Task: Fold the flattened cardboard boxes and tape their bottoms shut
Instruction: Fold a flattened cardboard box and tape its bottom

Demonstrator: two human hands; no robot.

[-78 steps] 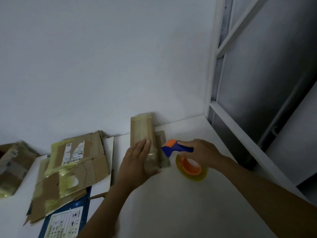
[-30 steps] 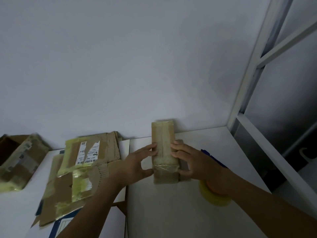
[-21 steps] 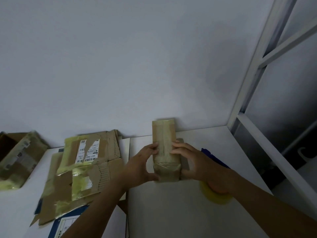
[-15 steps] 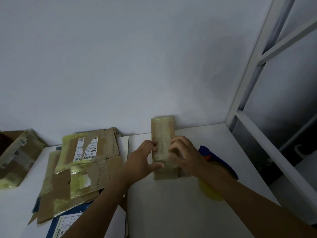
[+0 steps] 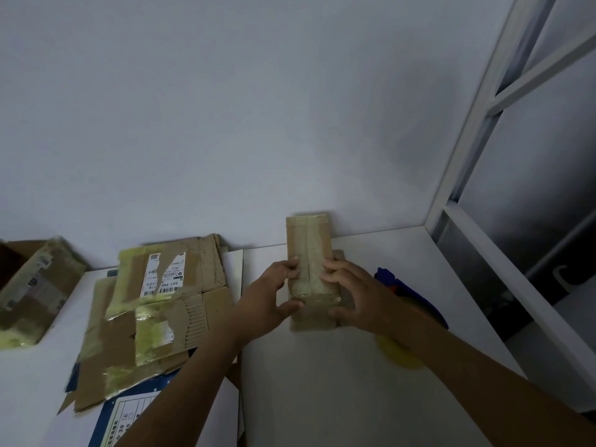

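The tape dispenser (image 5: 387, 279) lies mostly hidden behind the right forearm; only its blue handle, a spot of orange and a yellow arc of the tape roll (image 5: 398, 358) show. A taped box (image 5: 29, 291) is cut off at the left edge, and a blue-and-white printed sheet (image 5: 129, 414) runs under a pile of flattened cardboard (image 5: 154, 304) and out of the bottom of the picture. The light is dim.

The white surface (image 5: 322, 382) meets a plain pale wall (image 5: 258, 108), with a white frame (image 5: 467, 156) at the right.

The small box (image 5: 309, 272) stands on the surface with its far end against the wall, narrow and brown, with glossy tape along its top. The left hand (image 5: 267, 301) and right hand (image 5: 358, 295) grip its near end from either side, fingers curled over the top, thumbs at the near end.
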